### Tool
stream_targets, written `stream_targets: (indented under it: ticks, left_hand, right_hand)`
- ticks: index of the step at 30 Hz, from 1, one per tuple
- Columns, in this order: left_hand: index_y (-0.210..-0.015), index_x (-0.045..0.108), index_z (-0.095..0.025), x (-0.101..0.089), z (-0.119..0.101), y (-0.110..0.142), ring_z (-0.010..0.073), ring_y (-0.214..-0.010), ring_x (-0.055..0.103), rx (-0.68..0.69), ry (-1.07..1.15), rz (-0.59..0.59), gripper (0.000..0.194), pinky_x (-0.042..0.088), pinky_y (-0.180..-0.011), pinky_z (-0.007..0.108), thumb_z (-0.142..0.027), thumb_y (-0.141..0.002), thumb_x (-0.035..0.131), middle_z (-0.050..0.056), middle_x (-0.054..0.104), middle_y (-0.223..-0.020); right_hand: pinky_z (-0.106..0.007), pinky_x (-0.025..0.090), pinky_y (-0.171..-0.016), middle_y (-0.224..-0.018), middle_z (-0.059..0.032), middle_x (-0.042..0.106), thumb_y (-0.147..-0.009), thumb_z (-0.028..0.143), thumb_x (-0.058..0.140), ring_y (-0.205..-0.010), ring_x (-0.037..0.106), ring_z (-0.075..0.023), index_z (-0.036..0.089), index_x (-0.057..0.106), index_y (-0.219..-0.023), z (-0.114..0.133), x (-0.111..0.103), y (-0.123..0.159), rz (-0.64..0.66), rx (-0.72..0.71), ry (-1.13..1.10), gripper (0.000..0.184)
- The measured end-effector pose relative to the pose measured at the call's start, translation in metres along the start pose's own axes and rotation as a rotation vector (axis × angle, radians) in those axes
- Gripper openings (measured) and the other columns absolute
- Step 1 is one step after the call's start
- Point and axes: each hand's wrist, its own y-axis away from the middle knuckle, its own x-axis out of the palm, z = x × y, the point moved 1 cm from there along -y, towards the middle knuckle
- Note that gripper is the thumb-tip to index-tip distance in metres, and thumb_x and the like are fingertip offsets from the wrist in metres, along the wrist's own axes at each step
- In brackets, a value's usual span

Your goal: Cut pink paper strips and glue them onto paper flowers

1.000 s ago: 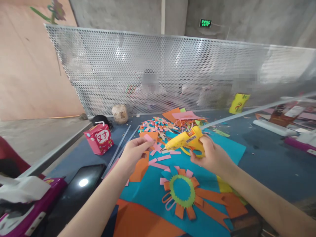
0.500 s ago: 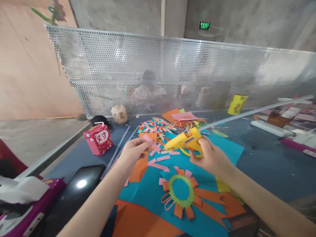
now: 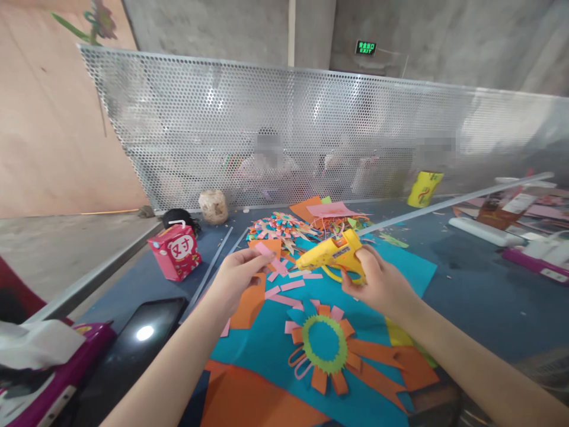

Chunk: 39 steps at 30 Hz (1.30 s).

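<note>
My left hand [image 3: 242, 276] pinches a pink paper strip [image 3: 268, 255] between thumb and fingers. In my right hand [image 3: 377, 276] is a yellow glue gun [image 3: 332, 256], its nozzle pointing left, close to the strip's lower end; whether they touch I cannot tell. A clear glue stick [image 3: 427, 209] reaches out of its back to the upper right. Below the hands lies a paper flower [image 3: 343, 349] with a green toothed ring, orange and pink loops and orange ribbon tails. Loose pink strips [image 3: 292, 285] are scattered on a blue sheet [image 3: 253, 350].
A red drink carton [image 3: 175, 252], a black phone [image 3: 133, 344] and a purple-and-white device [image 3: 57, 362] stand on the left. Finished paper rosettes [image 3: 284, 225] lie behind the hands. A perforated metal screen [image 3: 178, 118] closes off the back, with people beyond. A yellow can [image 3: 424, 188] stands by it.
Both hands keep nearly the same pose, with strip and glue gun held close together. The whole view has shifted very slightly.
</note>
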Motion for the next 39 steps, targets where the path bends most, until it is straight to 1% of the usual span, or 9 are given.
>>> stream_targets:
  ticks: [5, 18, 20, 22, 24, 28, 31, 35, 39]
  left_hand:
    - [-0.058, 0.058, -0.013, 0.0, 0.0, 0.0, 0.0082, -0.056, 0.048, -0.016, 0.014, -0.005, 0.026, 0.035, -0.047, 0.018, -0.036, -0.053, 0.07, 0.0, 0.054, -0.056]
    - [-0.062, 0.06, -0.013, 0.002, 0.0, -0.001, 0.0072, -0.055, 0.05, -0.019, 0.033, 0.058, 0.025, 0.037, -0.048, 0.016, -0.035, -0.056, 0.071, 0.001, 0.057, -0.056]
    - [-0.061, 0.06, -0.013, 0.001, 0.0, -0.001, 0.0067, -0.054, 0.049, -0.01, 0.022, 0.06, 0.025, 0.037, -0.048, 0.016, -0.036, -0.056, 0.07, 0.0, 0.057, -0.056]
    - [-0.06, 0.06, -0.013, 0.0, 0.0, 0.0, 0.0062, -0.052, 0.048, 0.005, 0.009, 0.057, 0.025, 0.037, -0.048, 0.016, -0.036, -0.056, 0.07, 0.0, 0.056, -0.056]
    - [-0.06, 0.06, -0.014, 0.0, 0.0, 0.0, 0.0062, -0.051, 0.047, 0.022, 0.003, 0.05, 0.025, 0.037, -0.048, 0.017, -0.037, -0.057, 0.07, 0.0, 0.055, -0.056]
    - [-0.063, 0.06, -0.014, 0.0, -0.003, 0.002, 0.0075, -0.053, 0.048, 0.031, 0.009, 0.024, 0.026, 0.036, -0.047, 0.017, -0.037, -0.055, 0.07, 0.0, 0.054, -0.057]
    - [-0.066, 0.061, -0.014, 0.002, -0.004, 0.003, 0.008, -0.056, 0.049, 0.028, 0.015, 0.017, 0.028, 0.036, -0.048, 0.017, -0.037, -0.054, 0.07, 0.0, 0.055, -0.059]
    - [-0.066, 0.062, -0.014, 0.001, -0.004, 0.003, 0.0088, -0.057, 0.051, 0.029, 0.016, 0.009, 0.029, 0.035, -0.048, 0.017, -0.038, -0.052, 0.071, 0.0, 0.056, -0.06]
    - [-0.065, 0.062, -0.015, 0.0, -0.002, 0.002, 0.0082, -0.056, 0.051, 0.041, 0.013, 0.008, 0.027, 0.035, -0.048, 0.017, -0.038, -0.053, 0.071, -0.001, 0.055, -0.058]
  right_hand:
    - [-0.024, 0.042, -0.038, -0.076, -0.0092, 0.051, -0.074, 0.021, 0.043, -0.06, 0.057, -0.0207, 0.016, 0.034, -0.091, 0.002, 0.0, 0.0, 0.01, -0.01, -0.003, 0.02]
    - [-0.023, 0.041, -0.037, -0.076, -0.0089, 0.054, -0.074, 0.022, 0.044, -0.057, 0.056, -0.0185, 0.016, 0.035, -0.092, 0.002, 0.001, 0.001, -0.006, -0.026, 0.061, 0.021]
    - [-0.023, 0.04, -0.036, -0.078, -0.009, 0.054, -0.074, 0.024, 0.045, -0.057, 0.057, -0.0187, 0.017, 0.035, -0.092, 0.001, 0.001, 0.002, 0.006, 0.004, 0.065, 0.022]
    - [-0.024, 0.041, -0.039, -0.08, -0.0097, 0.055, -0.073, 0.027, 0.045, -0.06, 0.057, -0.0195, 0.017, 0.036, -0.093, -0.003, 0.001, 0.002, 0.027, 0.067, 0.059, 0.024]
    - [-0.026, 0.043, -0.043, -0.083, -0.0107, 0.055, -0.072, 0.032, 0.047, -0.064, 0.058, -0.0214, 0.016, 0.037, -0.094, -0.011, 0.0, 0.002, 0.065, 0.181, 0.061, 0.029]
    - [-0.03, 0.043, -0.049, -0.083, -0.0126, 0.056, -0.073, 0.044, 0.045, -0.07, 0.059, -0.0265, 0.014, 0.041, -0.097, -0.041, -0.002, 0.003, 0.222, 0.555, 0.149, 0.04]
    - [-0.031, 0.042, -0.052, -0.078, -0.0135, 0.059, -0.077, 0.045, 0.039, -0.072, 0.06, -0.0276, 0.011, 0.043, -0.101, -0.066, 0.001, 0.009, 0.377, 0.801, 0.191, 0.043]
    - [-0.031, 0.041, -0.049, -0.074, -0.0137, 0.06, -0.077, 0.043, 0.041, -0.066, 0.061, -0.027, 0.012, 0.049, -0.101, -0.089, 0.011, 0.021, 0.44, 0.832, 0.227, 0.04]
    - [-0.035, 0.041, -0.046, -0.065, -0.0145, 0.058, -0.072, 0.038, 0.05, -0.057, 0.059, -0.0284, 0.011, 0.056, -0.089, -0.095, 0.015, 0.03, 0.474, 0.828, 0.294, 0.033]
